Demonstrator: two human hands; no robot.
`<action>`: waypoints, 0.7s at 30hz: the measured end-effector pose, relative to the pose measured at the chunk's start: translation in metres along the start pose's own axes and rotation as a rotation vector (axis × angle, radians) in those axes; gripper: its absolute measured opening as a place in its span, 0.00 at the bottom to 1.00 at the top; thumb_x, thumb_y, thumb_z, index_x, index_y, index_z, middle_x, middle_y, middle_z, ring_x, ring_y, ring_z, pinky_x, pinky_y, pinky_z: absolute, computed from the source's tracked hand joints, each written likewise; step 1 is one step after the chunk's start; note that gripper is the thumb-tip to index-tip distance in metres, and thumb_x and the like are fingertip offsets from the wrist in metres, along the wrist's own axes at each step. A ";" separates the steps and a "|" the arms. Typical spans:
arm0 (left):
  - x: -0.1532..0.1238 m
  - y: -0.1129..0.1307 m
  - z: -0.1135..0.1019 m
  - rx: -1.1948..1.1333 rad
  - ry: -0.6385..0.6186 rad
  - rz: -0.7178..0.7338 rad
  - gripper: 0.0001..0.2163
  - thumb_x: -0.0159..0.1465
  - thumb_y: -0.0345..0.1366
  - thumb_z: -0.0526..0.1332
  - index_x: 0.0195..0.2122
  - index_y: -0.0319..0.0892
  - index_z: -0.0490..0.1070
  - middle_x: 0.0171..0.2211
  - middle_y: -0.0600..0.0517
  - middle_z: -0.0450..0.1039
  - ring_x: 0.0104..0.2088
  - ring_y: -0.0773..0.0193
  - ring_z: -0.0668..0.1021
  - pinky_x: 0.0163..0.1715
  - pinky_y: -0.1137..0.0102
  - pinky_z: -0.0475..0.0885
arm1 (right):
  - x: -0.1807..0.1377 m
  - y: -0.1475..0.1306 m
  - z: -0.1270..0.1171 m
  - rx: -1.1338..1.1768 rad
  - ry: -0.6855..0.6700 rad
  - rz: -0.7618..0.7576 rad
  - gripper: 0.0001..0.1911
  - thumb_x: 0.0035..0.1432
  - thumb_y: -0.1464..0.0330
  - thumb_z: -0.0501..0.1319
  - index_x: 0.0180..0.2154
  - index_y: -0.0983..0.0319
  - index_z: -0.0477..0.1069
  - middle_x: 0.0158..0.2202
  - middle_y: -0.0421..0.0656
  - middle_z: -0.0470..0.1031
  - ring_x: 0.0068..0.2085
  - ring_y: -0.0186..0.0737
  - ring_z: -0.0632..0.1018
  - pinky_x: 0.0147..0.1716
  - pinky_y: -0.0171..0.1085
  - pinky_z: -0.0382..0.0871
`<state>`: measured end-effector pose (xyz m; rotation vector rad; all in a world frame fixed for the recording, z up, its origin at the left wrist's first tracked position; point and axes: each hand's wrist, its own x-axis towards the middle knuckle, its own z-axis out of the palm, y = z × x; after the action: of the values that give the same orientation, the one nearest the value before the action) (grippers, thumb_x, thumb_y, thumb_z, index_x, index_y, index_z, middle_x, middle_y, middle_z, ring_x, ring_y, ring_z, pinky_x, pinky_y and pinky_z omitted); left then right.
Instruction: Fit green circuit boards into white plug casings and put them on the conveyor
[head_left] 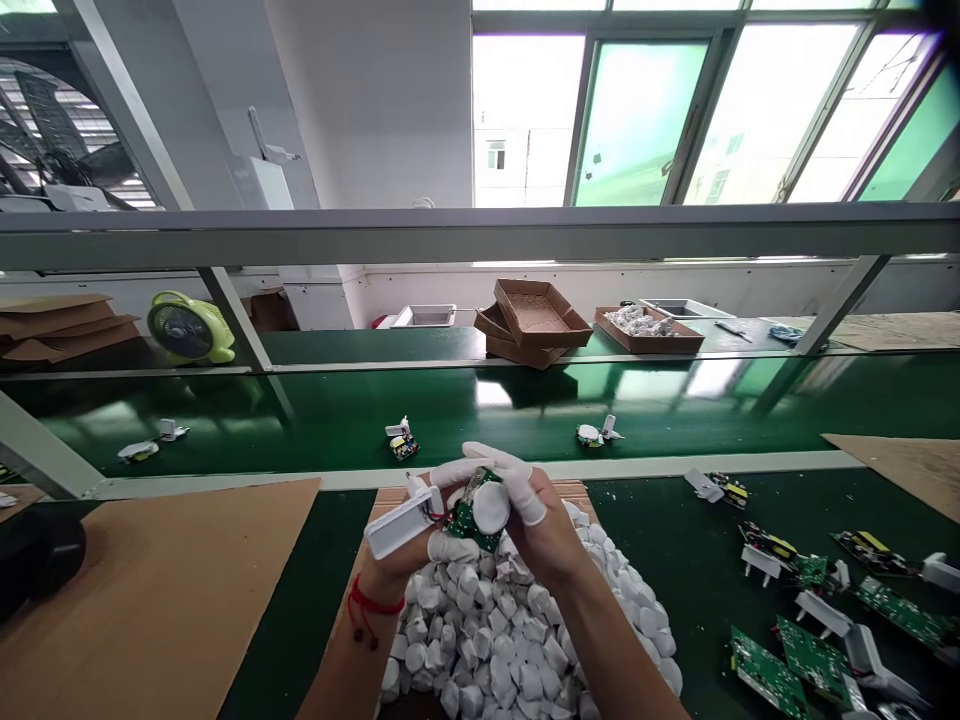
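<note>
My left hand, wearing white finger cots and a red string at the wrist, grips a green circuit board with a flat white plug piece hanging from it on wires. With its own white finger cots, my right hand pinches a small white round part against that board. Both hands hover over a heap of small white plastic parts piled on cardboard in front of me.
Green boards with white plug pieces lie at my right. A green conveyor belt carries assembled units. Brown cardboard sheet lies at left. Cardboard trays, a tray of white parts and a green fan stand beyond.
</note>
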<state>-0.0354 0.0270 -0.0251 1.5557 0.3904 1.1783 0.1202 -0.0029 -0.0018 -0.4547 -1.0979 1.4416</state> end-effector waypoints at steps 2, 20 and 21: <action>0.000 0.000 -0.001 -0.012 -0.012 -0.011 0.30 0.45 0.46 0.73 0.50 0.46 0.73 0.48 0.42 0.76 0.54 0.42 0.73 0.58 0.51 0.64 | 0.000 -0.002 -0.001 -0.015 -0.007 0.015 0.21 0.50 0.60 0.69 0.47 0.56 0.77 0.43 0.44 0.80 0.44 0.45 0.76 0.47 0.42 0.67; 0.006 0.008 0.005 -0.083 -0.026 -0.091 0.38 0.40 0.50 0.74 0.54 0.44 0.71 0.50 0.43 0.74 0.60 0.40 0.66 0.62 0.52 0.57 | 0.002 0.004 0.007 0.141 0.093 0.069 0.17 0.52 0.56 0.66 0.40 0.59 0.80 0.42 0.46 0.80 0.51 0.50 0.74 0.54 0.47 0.63; 0.006 0.008 0.006 -0.083 -0.023 -0.084 0.38 0.40 0.51 0.74 0.54 0.45 0.71 0.51 0.43 0.74 0.60 0.40 0.66 0.62 0.52 0.57 | 0.002 0.006 0.006 0.116 0.076 0.055 0.17 0.53 0.58 0.66 0.42 0.59 0.79 0.42 0.45 0.80 0.50 0.49 0.74 0.53 0.46 0.63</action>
<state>-0.0308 0.0255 -0.0153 1.4659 0.3834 1.0981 0.1117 -0.0021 -0.0029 -0.4566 -0.9426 1.5154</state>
